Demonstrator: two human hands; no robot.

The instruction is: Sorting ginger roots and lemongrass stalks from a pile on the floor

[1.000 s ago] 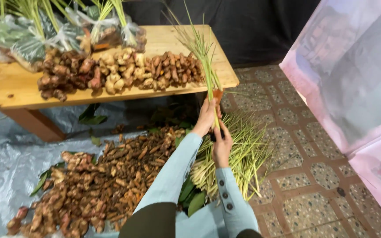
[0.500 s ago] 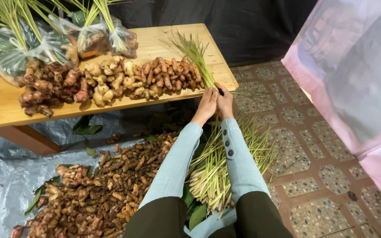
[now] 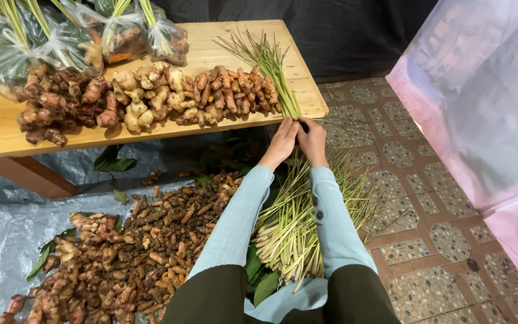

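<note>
Two hands meet at the near right edge of the wooden table (image 3: 223, 42), gripping one bundle of lemongrass stalks (image 3: 274, 69).

- Grey tarp (image 3: 7, 240), left floor: heap of brown roots (image 3: 127, 264).
- Table top: row of ginger and turmeric roots (image 3: 151, 96); bagged greens (image 3: 61, 36) at the far left.
- Loose pile of lemongrass (image 3: 298, 222), on the floor between the knees, thick ends near.
- Held bundle: long axis runs near-right to far-left across the table; leaf tips fan away, base at the table edge.
- Left hand (image 3: 281, 144): fingers clenched around the base.
- Right hand (image 3: 313, 139): fingers pinched on the same stalks.

Handling judgement: keep the stalk bases level and squeezed tight so none slips.
</note>
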